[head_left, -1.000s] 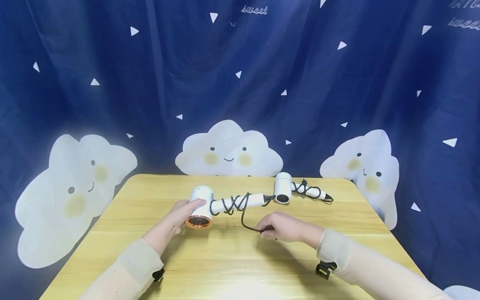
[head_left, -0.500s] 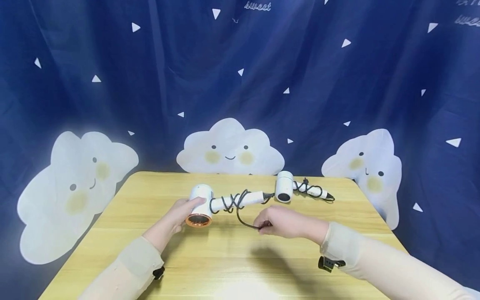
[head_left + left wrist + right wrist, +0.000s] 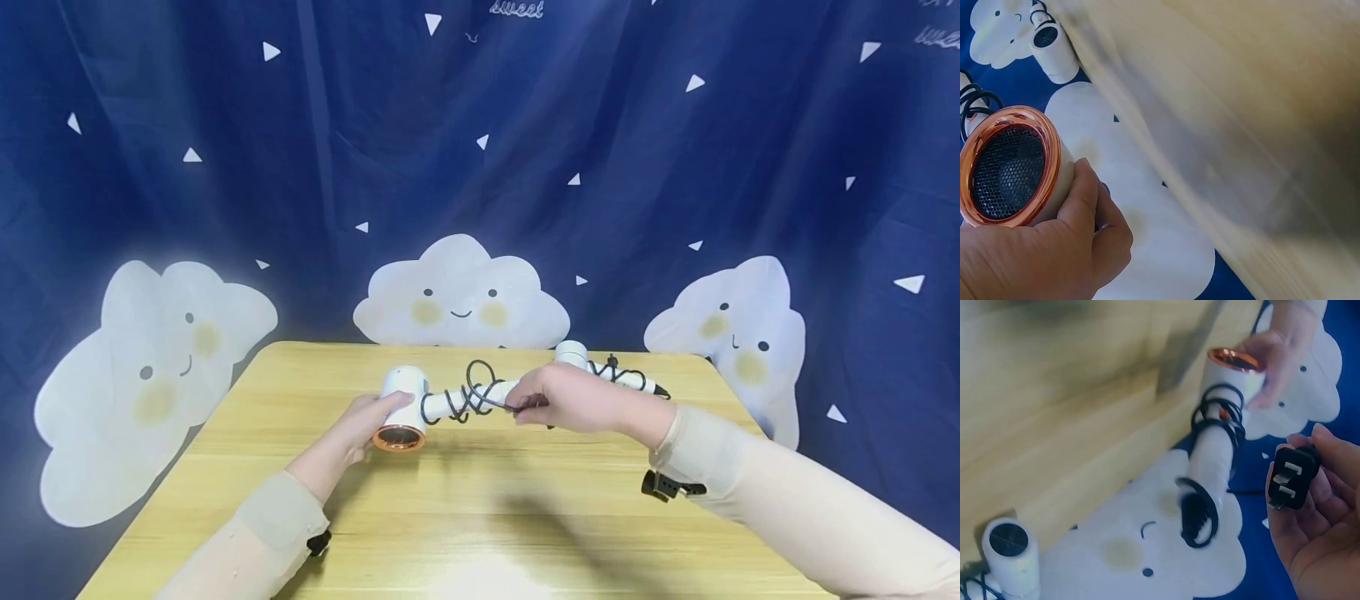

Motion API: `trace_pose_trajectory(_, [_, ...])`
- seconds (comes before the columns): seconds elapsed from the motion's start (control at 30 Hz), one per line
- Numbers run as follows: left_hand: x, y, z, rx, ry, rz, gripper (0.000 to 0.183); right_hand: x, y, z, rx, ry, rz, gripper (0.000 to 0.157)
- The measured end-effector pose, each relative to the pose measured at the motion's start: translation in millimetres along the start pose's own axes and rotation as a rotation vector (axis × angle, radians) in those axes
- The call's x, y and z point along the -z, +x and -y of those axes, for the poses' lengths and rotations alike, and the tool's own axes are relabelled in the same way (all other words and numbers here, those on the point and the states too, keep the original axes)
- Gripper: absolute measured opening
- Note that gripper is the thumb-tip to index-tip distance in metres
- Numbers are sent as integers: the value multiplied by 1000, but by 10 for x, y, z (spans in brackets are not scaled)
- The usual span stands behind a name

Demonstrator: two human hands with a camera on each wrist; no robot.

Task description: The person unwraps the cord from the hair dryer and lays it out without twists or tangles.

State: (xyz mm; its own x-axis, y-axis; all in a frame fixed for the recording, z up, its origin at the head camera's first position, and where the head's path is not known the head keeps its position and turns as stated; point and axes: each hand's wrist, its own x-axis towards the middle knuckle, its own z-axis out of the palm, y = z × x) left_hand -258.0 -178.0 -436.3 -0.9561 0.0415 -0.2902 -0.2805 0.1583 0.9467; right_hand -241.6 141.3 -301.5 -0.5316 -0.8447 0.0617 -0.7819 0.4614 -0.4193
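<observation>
My left hand [image 3: 362,427] grips the barrel of a white hair dryer [image 3: 401,385], thumb on its near side. A copper-coloured ring [image 3: 1052,134] frames the dark mesh in the left wrist view. The dryer's handle [image 3: 1211,464] points right and is wrapped in black cord [image 3: 1238,440]. Between the fingers and thumb of my right hand [image 3: 573,398] is a black two-pin plug [image 3: 1291,478], clearest in the right wrist view. In the head view this hand covers the handle's end and the plug is mostly hidden.
A second white hair dryer [image 3: 572,354] lies at the back right of the wooden table [image 3: 435,517], its handle wound with black cord; my right hand partly covers it. Behind the table hangs a dark blue curtain [image 3: 405,133] with smiling clouds.
My right hand has risen away from me with the plug, to the level of the handle. The cord's slack loop now stands above the handle. The left hand has stayed nearly still.
</observation>
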Motion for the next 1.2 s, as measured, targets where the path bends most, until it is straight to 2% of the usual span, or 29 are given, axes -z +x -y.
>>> trace_pose_trajectory(0.4, [-28, -4, -14, -2, -24, 3, 61, 287, 35, -102, -19, -35, -196, 1])
trace_pose_trajectory(0.53, [-39, -4, -17, -7, -31, 5, 61, 377, 62, -139, -65, -43, -269, 12])
trace_pose_trajectory(0.73, [-58, -22, -32, -4, -45, 14, 60, 463, 106, -232, -110, -74, -348, 15])
trace_pose_trajectory(1.03, [-81, -30, -31, -1, -73, 35, 60, 484, 203, -478, -98, -104, -470, 13])
trace_pose_trajectory(1.2, [-71, -47, -45, -14, -57, 39, 61, 473, 236, -586, -109, -127, -529, 15])
